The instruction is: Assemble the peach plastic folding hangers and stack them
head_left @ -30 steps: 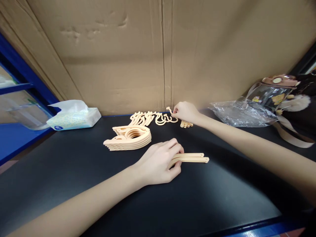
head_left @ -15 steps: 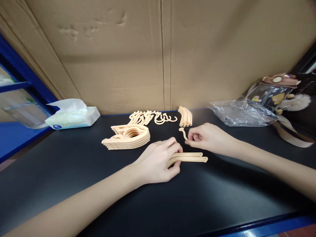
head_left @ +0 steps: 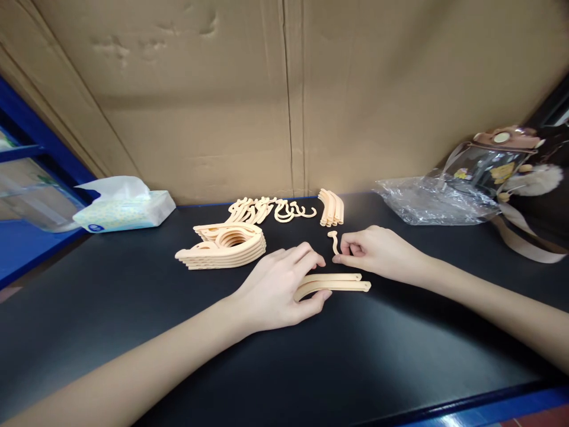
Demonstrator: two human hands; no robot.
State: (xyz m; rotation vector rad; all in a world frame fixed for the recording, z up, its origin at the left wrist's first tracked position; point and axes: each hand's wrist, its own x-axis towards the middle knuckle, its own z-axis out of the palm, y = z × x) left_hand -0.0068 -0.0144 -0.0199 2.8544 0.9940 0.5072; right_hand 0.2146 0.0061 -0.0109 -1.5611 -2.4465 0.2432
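Two curved cream hanger arms (head_left: 333, 282) lie side by side on the black table. My left hand (head_left: 284, 287) is over their near ends, with fingers and thumb spread on either side of them; the parts beneath the palm are hidden. Between thumb and fingertips, my right hand (head_left: 371, 252) pinches a small cream hanger hook (head_left: 334, 242), whose wider head points away from me. Just beyond my left hand stands a neat stack of cream plastic hanger pieces (head_left: 226, 255).
Loose hanger hooks (head_left: 284, 210) and a bundle of curved hanger arms (head_left: 331, 207) lie at the back. A tissue pack (head_left: 128, 207) sits at the left. Crinkled clear plastic (head_left: 435, 201) and a strapped clear bottle (head_left: 484, 166) occupy the right, before a cardboard wall (head_left: 200, 118).
The fingers of my left hand have lifted and spread, loosening from the two hanger arms. The hook in my right hand has turned more upright. The view has shifted slightly.
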